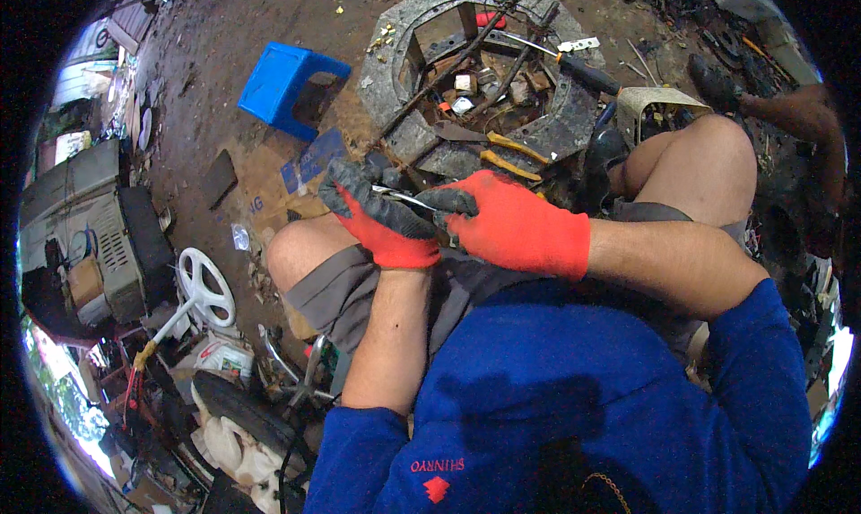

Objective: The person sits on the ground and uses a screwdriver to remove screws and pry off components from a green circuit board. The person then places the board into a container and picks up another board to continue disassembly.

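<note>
Both my hands wear red gloves with dark grey palms and meet above my lap. My left hand [377, 216] is closed around one end of a thin shiny metal piece [401, 197]. My right hand [511, 222] comes in from the right, its dark fingertips pinching the other end of that piece. What lies under the fingers is hidden. I sit with bare knees apart, in grey shorts and a blue long-sleeved top.
Ahead on the dirt floor lies a grey octagonal frame [395, 61] holding rods, pliers with yellow handles [511, 155] and scraps. A blue plastic stool [289, 88] lies on its side at left. A white wheel [204, 285] and machine parts crowd the left. Another person's leg [794, 110] is at upper right.
</note>
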### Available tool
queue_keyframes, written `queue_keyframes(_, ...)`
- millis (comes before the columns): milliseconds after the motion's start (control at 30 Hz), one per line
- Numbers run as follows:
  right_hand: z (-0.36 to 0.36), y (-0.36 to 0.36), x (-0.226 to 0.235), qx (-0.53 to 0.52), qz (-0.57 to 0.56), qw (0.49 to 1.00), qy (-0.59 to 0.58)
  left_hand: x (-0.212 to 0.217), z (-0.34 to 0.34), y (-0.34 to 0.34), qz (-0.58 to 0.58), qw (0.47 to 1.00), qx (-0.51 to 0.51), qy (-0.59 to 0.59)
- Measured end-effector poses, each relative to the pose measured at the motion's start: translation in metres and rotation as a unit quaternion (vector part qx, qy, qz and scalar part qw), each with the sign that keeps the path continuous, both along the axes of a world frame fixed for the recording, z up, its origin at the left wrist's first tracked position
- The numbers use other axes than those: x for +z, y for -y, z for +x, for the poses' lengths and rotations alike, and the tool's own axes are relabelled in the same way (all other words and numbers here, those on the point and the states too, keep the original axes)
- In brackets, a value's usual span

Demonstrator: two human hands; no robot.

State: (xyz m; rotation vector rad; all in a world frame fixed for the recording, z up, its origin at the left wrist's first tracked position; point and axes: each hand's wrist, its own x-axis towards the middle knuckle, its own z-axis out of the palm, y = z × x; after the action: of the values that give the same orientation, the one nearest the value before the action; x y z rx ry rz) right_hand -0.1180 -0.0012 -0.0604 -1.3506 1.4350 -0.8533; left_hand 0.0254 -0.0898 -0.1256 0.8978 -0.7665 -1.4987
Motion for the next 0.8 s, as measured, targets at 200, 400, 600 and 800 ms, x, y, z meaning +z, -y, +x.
queue_keyframes(200, 0.001, 0.002, 0.004, -0.009, 0.007, 1.0, 0.007, 0.008, -0.006, 0.001, -0.021, 0.998, 0.002, 0.066)
queue_keyframes(400, -0.011, 0.005, -0.008, 0.013, -0.124, 0.982, -0.139, 0.004, -0.013, 0.002, 0.035, 0.999, -0.018, -0.022)
queue_keyframes(600, -0.019, 0.0, -0.003, 0.04, -0.092, 0.974, -0.204, 0.021, -0.018, -0.002, 0.11, 0.972, -0.125, -0.169)
queue_keyframes(800, -0.024, 0.0, -0.011, 0.015, -0.12, 0.983, -0.135, 0.019, -0.01, 0.001, 0.212, 0.932, -0.187, -0.226)
